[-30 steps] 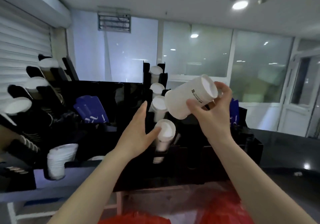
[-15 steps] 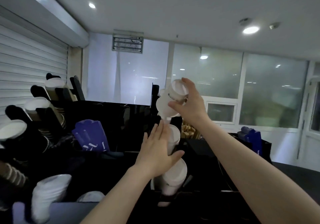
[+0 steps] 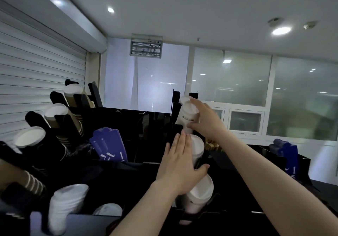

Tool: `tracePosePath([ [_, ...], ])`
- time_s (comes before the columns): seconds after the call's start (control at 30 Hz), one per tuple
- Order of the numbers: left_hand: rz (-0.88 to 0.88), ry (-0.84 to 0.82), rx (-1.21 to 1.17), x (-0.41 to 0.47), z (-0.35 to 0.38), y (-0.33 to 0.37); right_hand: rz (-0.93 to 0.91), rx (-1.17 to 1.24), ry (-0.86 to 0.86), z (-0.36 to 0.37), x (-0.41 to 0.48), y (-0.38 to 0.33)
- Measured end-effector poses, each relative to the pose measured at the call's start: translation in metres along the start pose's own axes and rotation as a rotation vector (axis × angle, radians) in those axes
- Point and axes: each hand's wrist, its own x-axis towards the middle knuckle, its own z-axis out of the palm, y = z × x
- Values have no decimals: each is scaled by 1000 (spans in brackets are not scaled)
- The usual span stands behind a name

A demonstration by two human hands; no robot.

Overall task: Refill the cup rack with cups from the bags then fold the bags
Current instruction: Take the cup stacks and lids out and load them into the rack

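1. Right hand (image 3: 204, 120) grips a white paper cup (image 3: 188, 114) at the top slot of the black cup rack (image 3: 175, 98). The thumb lies over the cup's upper end and the fingers (image 3: 194, 125) curl round its lower side. The cup is tilted, its top leaning left, with a small printed mark on its side
2. Left hand (image 3: 180, 164) is flat, fingers (image 3: 180, 144) straight and pressed together, thumb spread out to the right. The palm lies against the left side of the second cup stack (image 3: 198, 149), just below the held cup
3. Third cup stack (image 3: 201, 192) sits in the lowest slot, under the left thumb, tilted, white end toward the camera
4. At the left, another rack holds tilted brown cup stacks (image 3: 73, 96) with white ends
5. Blue packets (image 3: 109, 144) stand between the two racks, and more blue packets (image 3: 289, 151) stand at the far right
6. A white stack (image 3: 67, 204) at lower left is too blurred to tell cups from lids
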Motion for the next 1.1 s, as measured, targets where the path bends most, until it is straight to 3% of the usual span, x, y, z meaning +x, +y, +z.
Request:
tracePosePath([
  [0.1,1,9,-17,-1,0,0,-45,-45,14,5,0,-1],
  [0.3,0,-11,-26,-3,-5,0,-24,-118,-203,6,0,-2],
  [0.4,3,-22,-16,-3,-6,1,-136,-76,-80,0,-9,2],
  [0.47,4,-22,-6,-3,-6,1,-265,-169,17,-4,-18,4],
  [0.53,1,-27,-2,-3,-6,1,-320,-272,-25,-7,-24,8],
  [0.73,-3,-54,-12,-3,-8,1,-100,-337,-108,-15,-21,2],
  [0.93,-14,-69,-11,-5,-13,5,-54,-379,-234,-16,-25,-11],
  [1.03,-14,-106,-14,-4,-17,5,-39,-248,-247,-20,-33,-16],
  [1.1,-10,-124,-94,-3,-20,5,-77,-137,-162,-22,-46,-21],
])
